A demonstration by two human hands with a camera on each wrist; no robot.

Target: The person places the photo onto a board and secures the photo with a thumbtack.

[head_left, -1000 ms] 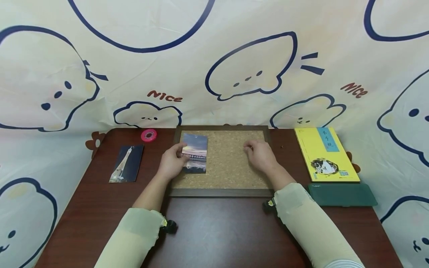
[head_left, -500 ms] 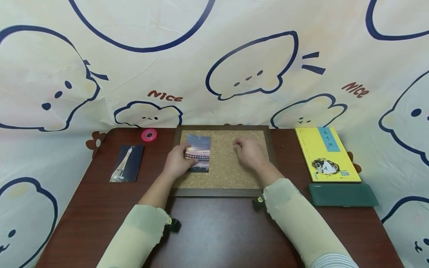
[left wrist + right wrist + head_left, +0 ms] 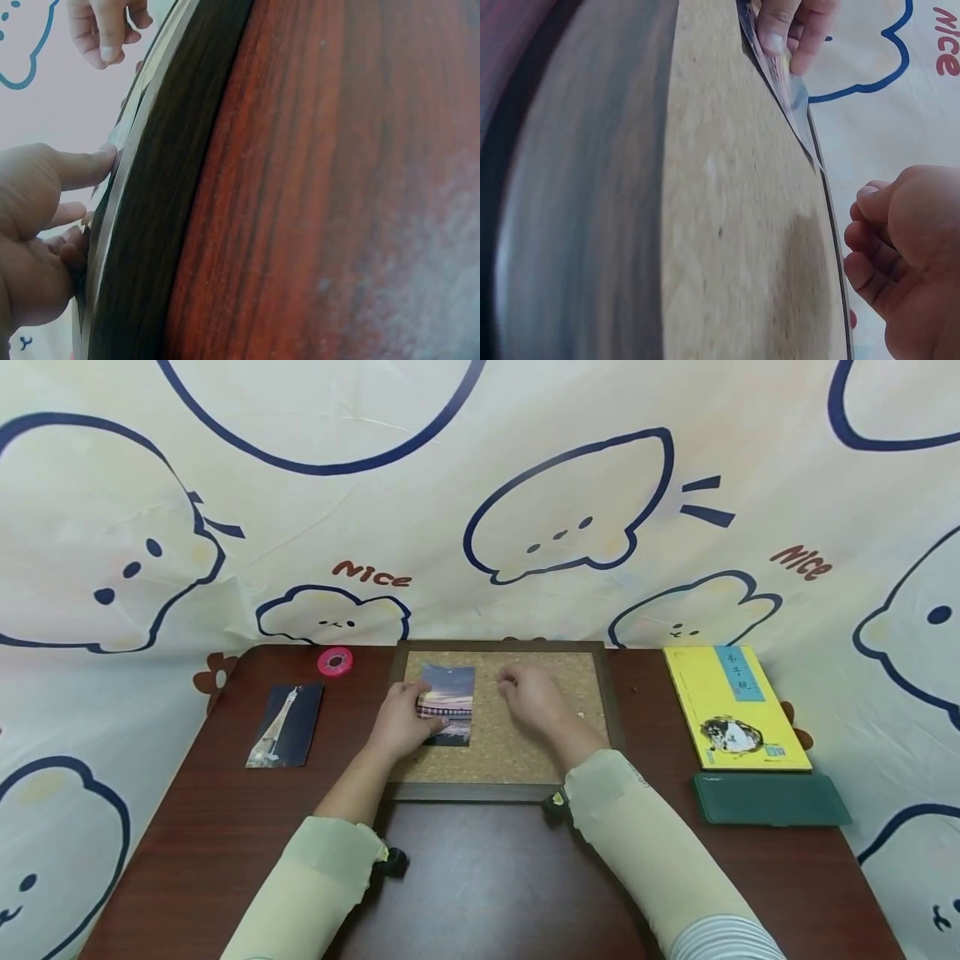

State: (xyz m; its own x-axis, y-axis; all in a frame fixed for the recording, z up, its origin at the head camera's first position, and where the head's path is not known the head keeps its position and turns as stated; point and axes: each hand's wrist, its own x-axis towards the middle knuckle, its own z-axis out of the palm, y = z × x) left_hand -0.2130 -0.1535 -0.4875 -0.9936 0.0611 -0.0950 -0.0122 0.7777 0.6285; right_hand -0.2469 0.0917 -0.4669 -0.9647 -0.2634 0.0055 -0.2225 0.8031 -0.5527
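Observation:
A framed cork board (image 3: 525,747) lies flat at the back middle of the brown table (image 3: 480,877). On its left part sits a photo of a bridge at sunset (image 3: 448,703). My left hand (image 3: 401,722) pinches the photo's left edge, thumb on top. In the right wrist view the photo (image 3: 791,105) stands slightly off the cork (image 3: 735,225) under the left fingers (image 3: 780,30). My right hand (image 3: 528,697) hovers over the cork just right of the photo, fingers curled together (image 3: 907,255). Nothing shows between its fingertips.
A second photo of a tower (image 3: 286,725) lies left of the board, with a pink tape roll (image 3: 334,662) behind it. A yellow booklet (image 3: 731,708) and a dark green case (image 3: 771,798) lie at the right. A printed cloth backdrop rises behind the table.
My right hand has moved left across the cork toward the photo. The left hand has shifted the photo slightly right and toward the board's top edge.

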